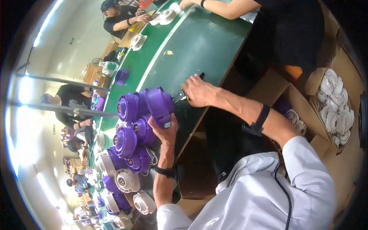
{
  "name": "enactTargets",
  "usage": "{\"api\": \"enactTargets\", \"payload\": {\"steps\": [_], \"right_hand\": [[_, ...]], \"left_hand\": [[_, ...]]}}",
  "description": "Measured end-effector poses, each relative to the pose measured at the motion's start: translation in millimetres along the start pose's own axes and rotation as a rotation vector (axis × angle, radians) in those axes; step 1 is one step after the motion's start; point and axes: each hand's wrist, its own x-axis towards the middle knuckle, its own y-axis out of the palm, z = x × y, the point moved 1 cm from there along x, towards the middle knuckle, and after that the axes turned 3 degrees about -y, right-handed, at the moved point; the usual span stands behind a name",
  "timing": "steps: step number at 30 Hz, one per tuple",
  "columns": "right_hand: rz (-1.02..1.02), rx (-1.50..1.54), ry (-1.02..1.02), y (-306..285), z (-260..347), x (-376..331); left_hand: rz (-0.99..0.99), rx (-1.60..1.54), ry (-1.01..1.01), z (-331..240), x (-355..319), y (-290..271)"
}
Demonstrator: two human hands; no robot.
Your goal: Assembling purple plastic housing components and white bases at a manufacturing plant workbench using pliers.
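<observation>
Along the green table, purple and white housings crowd the left side, heaped presumably to keep them within easy reach. Next across, the left hand grips a purple housing by its lower edge, seemingly bracing it against the tool. And over to the right, the right hand is wrapped around a metal-tipped tool, the purple housing just to its left; tip contact, can't tell!

The green tabletop runs under and beyond the right fingers; well to their left are a pale wall, grey rails and bright tube lights; tan floor shows lower right.
</observation>
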Motion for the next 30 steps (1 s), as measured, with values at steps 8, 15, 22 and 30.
{"api": "enactTargets", "payload": {"steps": [8,15,22,30], "right_hand": [[-0.027,0.146,-0.048,-7.2,-12.6,-4.2],[-0.227,0.171,-0.089,4.9,-12.3,-1.3],[-0.378,0.174,-0.021,18.0,-9.0,9.3],[-0.346,0.069,0.035,19.9,-0.2,17.5]], "left_hand": [[-0.063,-0.069,0.036,-10.1,-11.6,10.0],[-0.114,-0.089,-0.013,-12.5,-24.8,21.6],[-0.243,-0.122,-0.149,-60.5,-9.2,38.1],[-0.260,0.152,-0.123,-64.1,25.2,18.5]]}}
